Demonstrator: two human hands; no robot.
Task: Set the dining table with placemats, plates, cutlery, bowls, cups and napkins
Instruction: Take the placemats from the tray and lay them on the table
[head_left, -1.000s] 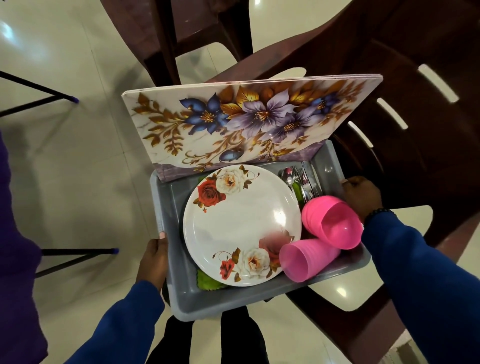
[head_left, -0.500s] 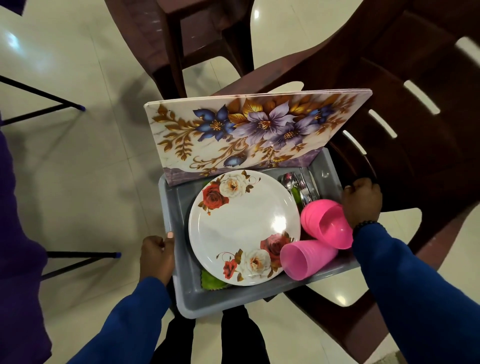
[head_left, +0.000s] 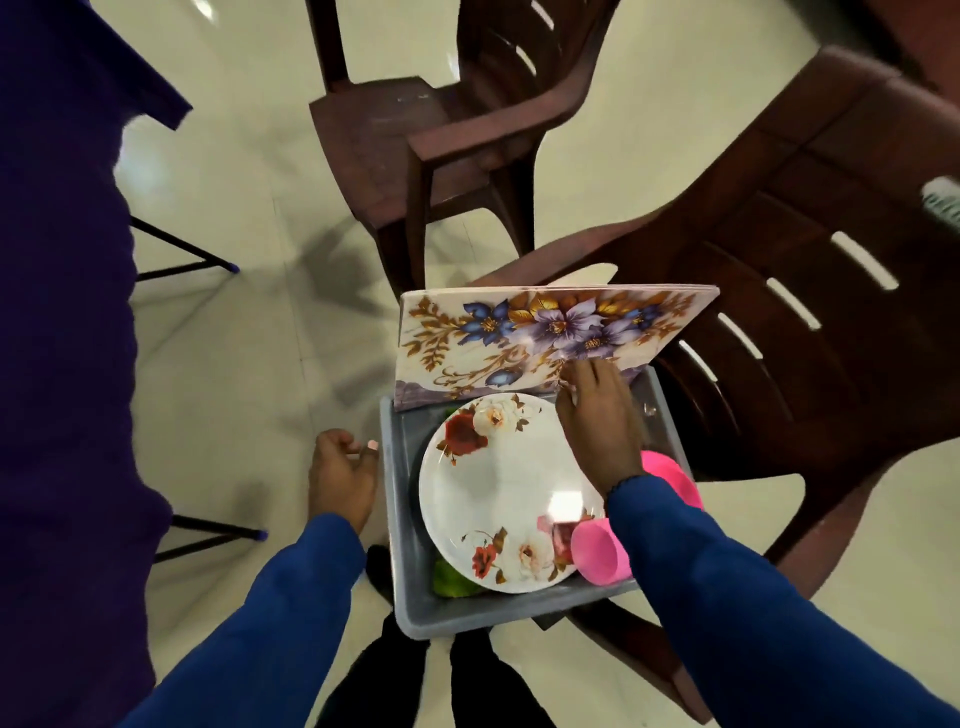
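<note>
right hand reaches into the grey tub, fingertips on the flowered placemats leaning at its far wall, grip unclear | left hand loosely curled, holding nothing, beside the tub | plate and pink cups under the right wrist

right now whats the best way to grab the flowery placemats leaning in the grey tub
Probably by the long top edge of the placemats, coming down from above. The stack leans nearly upright against the tub's far wall, so that edge is free, while the lower edge sits behind the plate, where the right hand already reaches.
</note>
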